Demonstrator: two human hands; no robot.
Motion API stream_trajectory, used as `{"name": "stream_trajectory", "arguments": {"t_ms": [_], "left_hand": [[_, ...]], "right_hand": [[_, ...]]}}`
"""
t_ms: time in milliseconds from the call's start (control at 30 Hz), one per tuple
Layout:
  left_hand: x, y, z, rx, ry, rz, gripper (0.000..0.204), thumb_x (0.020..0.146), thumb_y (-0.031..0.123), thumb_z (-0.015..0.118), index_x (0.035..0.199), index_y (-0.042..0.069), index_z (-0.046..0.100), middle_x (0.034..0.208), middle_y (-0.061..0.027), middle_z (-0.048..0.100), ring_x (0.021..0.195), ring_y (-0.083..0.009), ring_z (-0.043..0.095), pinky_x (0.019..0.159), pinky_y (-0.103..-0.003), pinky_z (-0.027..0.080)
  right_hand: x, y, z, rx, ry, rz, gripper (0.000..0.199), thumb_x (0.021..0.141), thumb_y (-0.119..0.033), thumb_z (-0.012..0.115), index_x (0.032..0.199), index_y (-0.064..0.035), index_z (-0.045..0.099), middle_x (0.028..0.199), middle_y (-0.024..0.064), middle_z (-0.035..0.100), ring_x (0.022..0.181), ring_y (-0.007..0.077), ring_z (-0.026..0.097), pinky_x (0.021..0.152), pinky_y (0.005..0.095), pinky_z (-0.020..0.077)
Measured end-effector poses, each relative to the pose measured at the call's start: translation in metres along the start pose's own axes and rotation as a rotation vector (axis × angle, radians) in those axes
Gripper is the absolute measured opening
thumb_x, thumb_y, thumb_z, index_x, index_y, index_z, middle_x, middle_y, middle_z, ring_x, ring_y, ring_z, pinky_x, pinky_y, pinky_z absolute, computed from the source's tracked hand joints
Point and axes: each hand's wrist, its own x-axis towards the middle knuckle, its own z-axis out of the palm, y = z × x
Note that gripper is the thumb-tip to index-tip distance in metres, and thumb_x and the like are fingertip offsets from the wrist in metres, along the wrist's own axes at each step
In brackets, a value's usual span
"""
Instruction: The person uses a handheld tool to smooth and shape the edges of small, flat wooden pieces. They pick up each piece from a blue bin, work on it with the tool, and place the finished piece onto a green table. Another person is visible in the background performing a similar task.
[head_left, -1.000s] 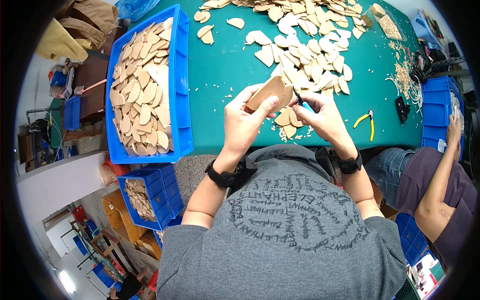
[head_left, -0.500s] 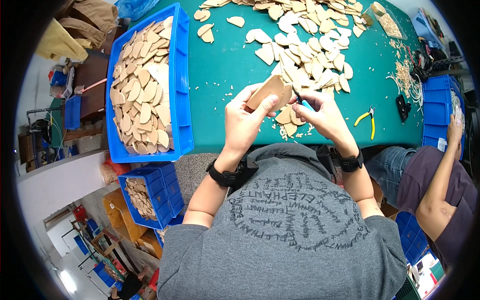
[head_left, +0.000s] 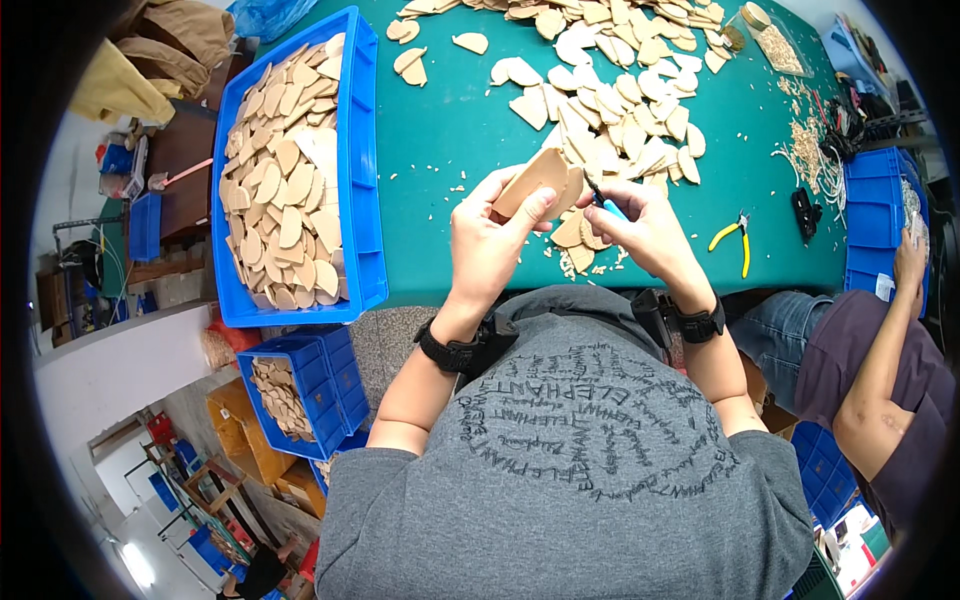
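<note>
My left hand [head_left: 487, 235] is closed on a tan half-round piece [head_left: 530, 190], thumb on its near face and fingers behind. The piece is tilted up above the table. My right hand [head_left: 640, 225] grips a blue-handled tool [head_left: 612, 208] with a dark, slim tip, close to the right edge of the piece. Whether the tip touches it I cannot tell. Just beyond and below the hands lie a few more tan pieces [head_left: 568, 232] with small scraps around them. A large heap of pale half-round pieces [head_left: 625, 115] spreads over the far side of the green table [head_left: 440, 220].
On the left a blue crate [head_left: 365, 170] is full of tan pieces, with another blue crate [head_left: 315, 390] lower down. Yellow-handled pliers [head_left: 743, 240], a black object [head_left: 805, 215] and a scrap pile [head_left: 805, 150] lie right. A co-worker's arm [head_left: 880, 400] reaches toward blue crates.
Almost nothing differs; both hands keep their grips, with at most a very slight shift of the right hand.
</note>
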Motion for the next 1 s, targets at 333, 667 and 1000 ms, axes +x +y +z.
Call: {"name": "stream_trajectory", "arguments": {"t_ms": [333, 667, 1000], "left_hand": [[0.0, 0.001, 0.001, 0.008, -0.01, 0.003, 0.031, 0.085, 0.014, 0.069, 0.111, -0.002, 0.061, 0.093, -0.0064, 0.066, 0.074, -0.0077, 0.062, 0.061, -0.021, 0.054], [0.003, -0.001, -0.004, -0.04, -0.059, -0.048, 0.032, 0.085, 0.014, 0.069, 0.111, -0.002, 0.061, 0.095, -0.007, 0.066, 0.077, -0.0094, 0.064, 0.059, -0.021, 0.054], [0.002, 0.004, -0.009, 0.014, -0.147, -0.096, 0.037, 0.086, 0.024, 0.068, 0.113, 0.0, 0.06, 0.09, -0.0075, 0.067, 0.069, -0.0076, 0.062, 0.051, -0.02, 0.051]], "right_hand": [[0.001, 0.003, 0.0, -0.022, 0.014, -0.014, 0.016, 0.084, -0.014, 0.062, 0.089, 0.0003, 0.066, 0.064, -0.0034, 0.055, 0.054, 0.0022, 0.045, 0.048, 0.0197, 0.0363], [0.0, 0.005, -0.002, -0.065, 0.025, -0.023, 0.016, 0.082, -0.012, 0.061, 0.088, 0.0017, 0.066, 0.064, -0.0028, 0.056, 0.052, 0.0022, 0.044, 0.047, 0.0198, 0.035], [-0.006, -0.011, -0.011, -0.067, -0.018, 0.023, 0.019, 0.085, -0.015, 0.061, 0.097, -0.0005, 0.065, 0.073, -0.0025, 0.059, 0.061, 0.0025, 0.049, 0.055, 0.0197, 0.0407]]}}
